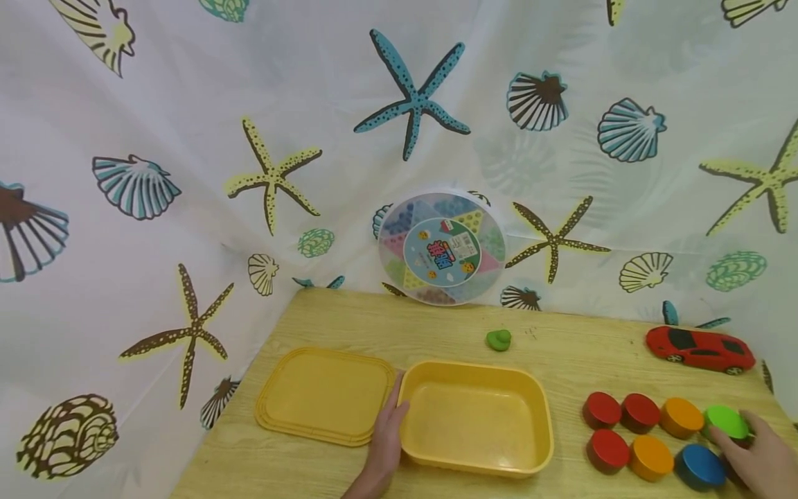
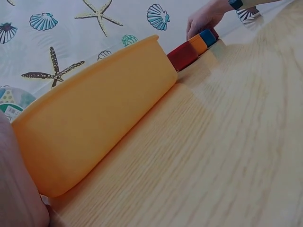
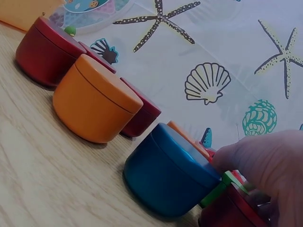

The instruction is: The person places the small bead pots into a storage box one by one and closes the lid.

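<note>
The left hand [image 1: 385, 435] rests with straight fingers against the yellow tub [image 1: 475, 426] beside its lid [image 1: 325, 395], apparently steadying it, while the right hand [image 1: 757, 454] curls its fingers around the green tin [image 1: 726, 421] (far right of the coloured tins).

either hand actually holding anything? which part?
Right hand has its fingers on the green tin, at its near right side. Left hand only rests against the left wall of the yellow tray, gripping nothing.
</note>
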The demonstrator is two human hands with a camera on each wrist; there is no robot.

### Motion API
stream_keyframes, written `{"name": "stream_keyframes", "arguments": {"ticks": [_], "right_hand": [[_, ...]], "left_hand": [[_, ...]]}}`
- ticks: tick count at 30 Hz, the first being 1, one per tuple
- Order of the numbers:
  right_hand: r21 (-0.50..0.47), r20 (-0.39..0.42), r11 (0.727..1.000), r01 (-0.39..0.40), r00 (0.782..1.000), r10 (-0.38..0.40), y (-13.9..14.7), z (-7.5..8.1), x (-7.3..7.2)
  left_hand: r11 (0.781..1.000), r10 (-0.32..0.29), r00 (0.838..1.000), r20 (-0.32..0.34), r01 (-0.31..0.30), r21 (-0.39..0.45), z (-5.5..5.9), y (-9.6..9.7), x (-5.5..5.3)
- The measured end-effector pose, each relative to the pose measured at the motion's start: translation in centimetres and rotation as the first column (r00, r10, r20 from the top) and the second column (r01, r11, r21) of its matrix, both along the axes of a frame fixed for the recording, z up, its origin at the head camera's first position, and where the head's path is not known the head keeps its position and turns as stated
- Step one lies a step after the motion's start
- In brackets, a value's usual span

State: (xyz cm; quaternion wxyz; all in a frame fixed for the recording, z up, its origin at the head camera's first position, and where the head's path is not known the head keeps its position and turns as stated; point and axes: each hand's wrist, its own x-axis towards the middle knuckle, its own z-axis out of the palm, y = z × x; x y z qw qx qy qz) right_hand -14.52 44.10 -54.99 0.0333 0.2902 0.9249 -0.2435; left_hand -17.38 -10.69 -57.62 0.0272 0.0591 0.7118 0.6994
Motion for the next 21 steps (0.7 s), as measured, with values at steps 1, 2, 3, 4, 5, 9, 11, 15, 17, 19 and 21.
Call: {"name": "stream_keyframes", "arguments": {"ticks": [1,2,3,4,5,9,11,15,17,19,21], "right_hand": [[0.002,0.004,1.000,0.003,1.000,-0.003,0.04,-0.08,0.00],[0.000,0.008,1.000,0.005,1.000,-0.005,0.15,-0.22,-0.03],[0.000,0.008,1.000,0.004,1.000,-0.004,0.26,-0.32,-0.08],[0.002,0.008,1.000,0.001,1.000,-0.002,0.32,-0.36,-0.08],[0.003,0.009,1.000,-0.001,1.000,0.001,0.37,-0.40,-0.10],[-0.008,-0.005,1.000,-0.012,1.000,0.012,0.50,-0.50,-0.16],[-0.026,-0.026,1.000,-0.013,1.000,0.012,0.51,-0.50,-0.17],[-0.056,-0.074,0.998,-0.002,0.997,-0.002,0.49,-0.39,-0.24],[-0.058,-0.089,0.998,0.012,0.996,-0.017,0.38,-0.24,-0.29],[-0.060,-0.098,0.998,0.033,0.994,-0.039,0.21,-0.02,-0.30],[-0.065,-0.114,0.997,0.050,0.992,-0.057,-0.02,0.27,-0.30]], "left_hand": [[1.000,-0.006,1.000,0.000,0.006,-0.002,-0.03,-0.05,0.01],[1.000,-0.009,1.000,-0.001,0.009,-0.005,-0.05,-0.09,0.00],[1.000,-0.014,1.000,-0.004,0.014,-0.002,-0.08,-0.12,-0.01],[1.000,-0.015,1.000,-0.005,0.015,0.001,-0.11,-0.14,0.00],[1.000,-0.015,1.000,-0.006,0.015,0.001,-0.16,-0.17,0.00],[1.000,-0.006,1.000,-0.010,0.007,0.011,-0.21,-0.14,-0.03],[1.000,0.004,1.000,-0.008,-0.003,0.008,-0.23,-0.06,-0.01],[0.999,0.033,0.999,-0.021,-0.033,-0.014,-0.27,0.19,0.12],[0.998,0.049,0.998,-0.031,-0.049,-0.027,-0.31,0.32,0.22],[0.998,0.057,0.998,-0.040,-0.059,-0.036,-0.32,0.42,0.32],[0.998,0.052,0.998,-0.046,-0.054,-0.040,-0.36,0.45,0.45]]}}
